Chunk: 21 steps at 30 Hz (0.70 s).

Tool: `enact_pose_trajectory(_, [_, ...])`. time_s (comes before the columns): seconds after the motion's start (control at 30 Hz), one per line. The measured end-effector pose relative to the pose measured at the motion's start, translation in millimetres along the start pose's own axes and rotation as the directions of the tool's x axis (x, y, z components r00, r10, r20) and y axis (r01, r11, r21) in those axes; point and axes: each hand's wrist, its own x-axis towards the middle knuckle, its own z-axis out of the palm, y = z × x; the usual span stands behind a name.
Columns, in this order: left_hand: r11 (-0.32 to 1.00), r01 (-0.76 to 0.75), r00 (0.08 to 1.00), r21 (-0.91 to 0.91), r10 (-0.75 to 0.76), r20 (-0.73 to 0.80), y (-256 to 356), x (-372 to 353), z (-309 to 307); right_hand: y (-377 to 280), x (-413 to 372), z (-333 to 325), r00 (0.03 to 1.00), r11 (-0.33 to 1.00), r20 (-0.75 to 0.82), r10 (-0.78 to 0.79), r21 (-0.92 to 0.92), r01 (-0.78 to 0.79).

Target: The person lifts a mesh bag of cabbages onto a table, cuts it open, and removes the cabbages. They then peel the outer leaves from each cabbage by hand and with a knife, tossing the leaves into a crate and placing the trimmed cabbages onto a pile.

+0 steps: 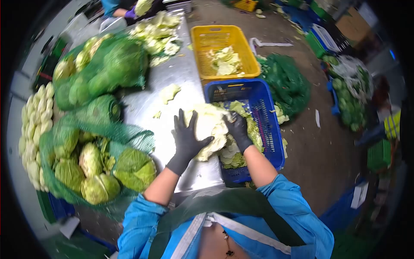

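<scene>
A pale bundle of cabbage leaves lies at the right edge of the metal table, between my two gloved hands. My left hand, in a black glove, rests against its left side with the fingers spread. On the far side, my right hand has its fingers curled onto the bundle's edge; the fingertips are partly hidden. Beneath my right wrist, a blue crate holds loose green leaves. One small torn leaf sits on the table beyond my left hand.
Green net sacks of cabbages crowd the table's left side, one opened showing whole heads. A yellow crate with leaves stands beyond the blue one. A green net lies on the floor. Another person's gloved hand holds cabbage at the far end.
</scene>
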Motion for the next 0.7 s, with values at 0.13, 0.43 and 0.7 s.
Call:
enact_pose_trajectory(0.13, [0.987, -0.112, 0.983, -0.117, 0.093, -0.157, -29, -16, -4, 115, 10, -4, 0.949, 0.87, 0.178, 0.259, -0.469, -0.149])
enact_pose_trajectory(0.43, [0.738, -0.035, 0.958, -0.674, -0.167, -0.232, -55, -63, 67, 15, -16, -13, 0.736, 0.727, 0.579, 0.351, 0.327, -0.604])
enact_pose_trajectory(0.7, [0.951, 0.166, 0.983, -0.26, -0.18, -0.031, -11, -18, -25, 3, -14, -20, 0.98, 0.984, 0.118, 0.159, -0.094, -0.149])
